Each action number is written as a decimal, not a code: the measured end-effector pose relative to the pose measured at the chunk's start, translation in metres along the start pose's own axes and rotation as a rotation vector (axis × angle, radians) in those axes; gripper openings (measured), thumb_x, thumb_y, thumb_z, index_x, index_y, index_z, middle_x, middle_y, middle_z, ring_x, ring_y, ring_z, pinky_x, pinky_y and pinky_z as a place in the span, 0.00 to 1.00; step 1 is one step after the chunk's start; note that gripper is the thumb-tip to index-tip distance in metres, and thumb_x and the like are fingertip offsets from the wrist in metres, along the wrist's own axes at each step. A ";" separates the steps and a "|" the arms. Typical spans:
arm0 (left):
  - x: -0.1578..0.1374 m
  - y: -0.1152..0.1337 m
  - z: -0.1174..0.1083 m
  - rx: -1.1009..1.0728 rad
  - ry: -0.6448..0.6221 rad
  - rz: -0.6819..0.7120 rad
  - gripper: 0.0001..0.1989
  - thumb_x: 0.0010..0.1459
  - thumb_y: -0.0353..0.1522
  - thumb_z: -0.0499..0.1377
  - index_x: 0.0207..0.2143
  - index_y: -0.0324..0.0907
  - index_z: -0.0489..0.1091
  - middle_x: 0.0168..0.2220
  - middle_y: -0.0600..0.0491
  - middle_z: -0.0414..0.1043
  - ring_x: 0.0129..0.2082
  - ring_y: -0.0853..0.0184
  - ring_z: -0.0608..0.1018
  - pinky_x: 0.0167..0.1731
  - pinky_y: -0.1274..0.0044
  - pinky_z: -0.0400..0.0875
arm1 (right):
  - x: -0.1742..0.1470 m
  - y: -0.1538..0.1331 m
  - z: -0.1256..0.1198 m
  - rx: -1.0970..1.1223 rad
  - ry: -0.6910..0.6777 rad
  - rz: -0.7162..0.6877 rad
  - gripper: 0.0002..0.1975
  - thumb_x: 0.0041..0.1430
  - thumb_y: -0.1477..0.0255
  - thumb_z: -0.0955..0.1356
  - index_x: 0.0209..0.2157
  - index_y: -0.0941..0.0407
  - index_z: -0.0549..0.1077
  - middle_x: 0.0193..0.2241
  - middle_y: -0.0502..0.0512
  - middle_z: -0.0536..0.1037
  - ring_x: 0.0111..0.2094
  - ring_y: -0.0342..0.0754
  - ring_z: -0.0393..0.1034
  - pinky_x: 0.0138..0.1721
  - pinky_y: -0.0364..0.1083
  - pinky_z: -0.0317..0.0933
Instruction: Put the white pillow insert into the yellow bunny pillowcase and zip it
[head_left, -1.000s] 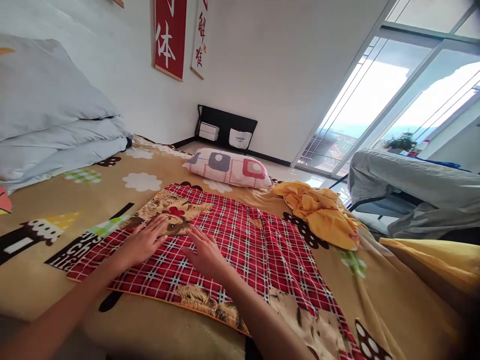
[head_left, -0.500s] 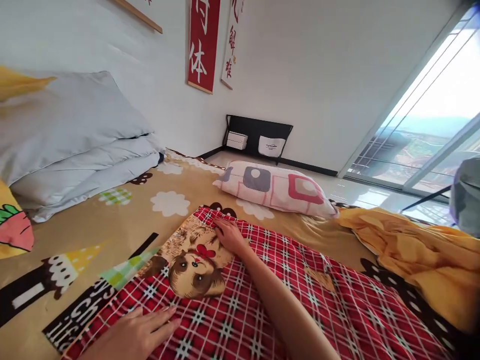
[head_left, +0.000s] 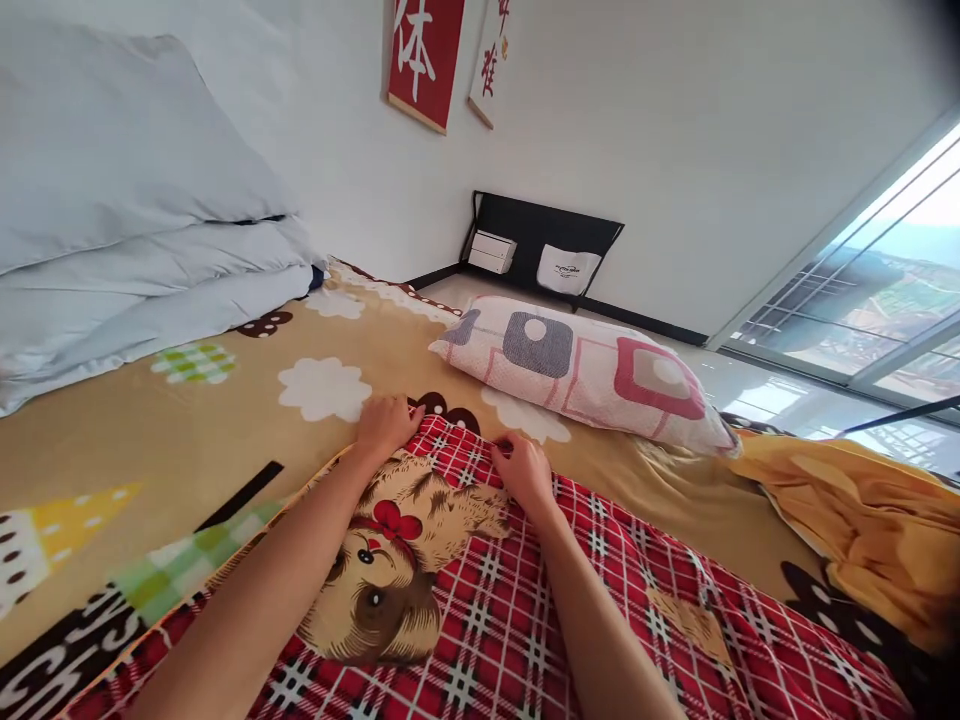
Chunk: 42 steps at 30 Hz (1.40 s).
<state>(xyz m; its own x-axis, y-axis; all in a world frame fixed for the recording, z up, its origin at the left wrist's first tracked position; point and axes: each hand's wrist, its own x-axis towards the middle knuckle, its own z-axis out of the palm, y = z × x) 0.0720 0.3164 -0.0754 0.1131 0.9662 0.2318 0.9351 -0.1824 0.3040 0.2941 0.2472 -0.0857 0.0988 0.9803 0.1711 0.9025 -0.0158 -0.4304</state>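
A red plaid blanket (head_left: 487,610) with a printed puppy lies folded over the bed in front of me. My left hand (head_left: 386,425) is closed at its far left corner, with the fingertips on the hem. Farther right along the same far edge, my right hand (head_left: 523,468) has its fingers curled over the hem, thumb toward the left. The fabric under both palms is partly hidden. Between the hands a short stretch of the edge shows, lying nearly flat.
The bed carries a tan patterned sheet (head_left: 247,425). Grey-white folded bedding (head_left: 142,240) is stacked at the left by the wall. A pink and white pillow (head_left: 585,365) lies beyond the blanket, and a bunched orange cloth (head_left: 862,510) is at the right. A black rack (head_left: 540,225) stands near the far wall.
My left hand has moved from the near left of the blanket up to its far corner. My right hand has shifted right along the far edge and curled. The view has tilted down.
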 end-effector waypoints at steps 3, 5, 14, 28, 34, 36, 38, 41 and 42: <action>-0.009 -0.012 0.009 -0.074 -0.033 -0.066 0.23 0.61 0.46 0.52 0.38 0.34 0.73 0.36 0.36 0.76 0.38 0.51 0.77 0.35 0.69 0.67 | 0.004 0.009 0.001 -0.051 -0.007 0.038 0.13 0.54 0.67 0.66 0.39 0.58 0.75 0.38 0.60 0.77 0.43 0.55 0.69 0.42 0.49 0.60; -0.005 -0.017 0.004 -0.136 -0.036 -0.072 0.19 0.62 0.44 0.52 0.39 0.37 0.71 0.36 0.42 0.76 0.35 0.58 0.77 0.32 0.73 0.66 | 0.005 0.009 0.002 -0.066 -0.019 0.034 0.11 0.52 0.68 0.67 0.37 0.57 0.75 0.34 0.56 0.77 0.40 0.52 0.68 0.42 0.49 0.59; -0.019 0.005 -0.010 0.088 0.375 0.193 0.20 0.65 0.27 0.43 0.57 0.38 0.62 0.57 0.39 0.64 0.56 0.54 0.66 0.53 0.62 0.57 | -0.007 -0.008 0.001 -0.179 0.218 -0.008 0.14 0.57 0.72 0.61 0.43 0.58 0.73 0.48 0.64 0.70 0.52 0.60 0.60 0.52 0.58 0.52; -0.045 0.029 0.032 0.094 -0.037 0.218 0.28 0.67 0.39 0.40 0.64 0.36 0.57 0.66 0.42 0.52 0.66 0.59 0.55 0.64 0.62 0.48 | -0.044 -0.014 0.016 -0.188 -0.143 -0.191 0.32 0.66 0.53 0.54 0.66 0.52 0.52 0.67 0.53 0.50 0.67 0.49 0.43 0.66 0.53 0.39; -0.046 0.028 0.027 0.081 -0.161 0.217 0.32 0.66 0.45 0.36 0.66 0.37 0.52 0.68 0.46 0.45 0.68 0.60 0.50 0.65 0.62 0.43 | -0.073 0.055 -0.023 -0.315 -0.148 0.009 0.34 0.65 0.50 0.50 0.67 0.51 0.49 0.67 0.51 0.50 0.68 0.49 0.42 0.66 0.53 0.37; -0.047 0.028 0.027 0.082 -0.141 0.217 0.32 0.66 0.44 0.36 0.66 0.37 0.53 0.68 0.46 0.46 0.68 0.60 0.50 0.65 0.62 0.42 | -0.088 0.085 -0.034 -0.353 -0.127 0.087 0.34 0.65 0.51 0.50 0.67 0.52 0.49 0.67 0.51 0.50 0.68 0.48 0.42 0.66 0.53 0.38; -0.048 0.028 0.025 0.055 -0.116 0.229 0.31 0.66 0.44 0.37 0.66 0.38 0.53 0.67 0.45 0.47 0.68 0.59 0.51 0.65 0.61 0.43 | -0.103 0.114 -0.046 -0.389 -0.110 0.151 0.34 0.66 0.52 0.50 0.67 0.54 0.50 0.67 0.52 0.50 0.68 0.47 0.41 0.66 0.51 0.38; -0.052 0.030 0.020 -0.039 -0.012 0.344 0.29 0.66 0.39 0.39 0.67 0.38 0.48 0.67 0.46 0.48 0.67 0.62 0.54 0.64 0.64 0.48 | -0.117 0.134 -0.061 -0.475 -0.118 0.232 0.33 0.66 0.54 0.50 0.67 0.54 0.51 0.67 0.53 0.51 0.68 0.47 0.41 0.66 0.53 0.37; -0.055 0.031 0.018 -0.066 0.020 0.404 0.29 0.66 0.36 0.39 0.67 0.38 0.47 0.67 0.47 0.49 0.66 0.63 0.54 0.63 0.65 0.49 | -0.119 0.131 -0.065 -0.520 -0.127 0.268 0.32 0.66 0.55 0.51 0.66 0.55 0.52 0.67 0.54 0.51 0.68 0.48 0.41 0.66 0.55 0.35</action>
<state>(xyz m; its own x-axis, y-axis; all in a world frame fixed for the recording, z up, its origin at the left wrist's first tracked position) 0.1008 0.2611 -0.0955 0.4596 0.8109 0.3622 0.7930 -0.5583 0.2437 0.4280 0.1158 -0.1046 0.3295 0.9441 -0.0050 0.9430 -0.3288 0.0515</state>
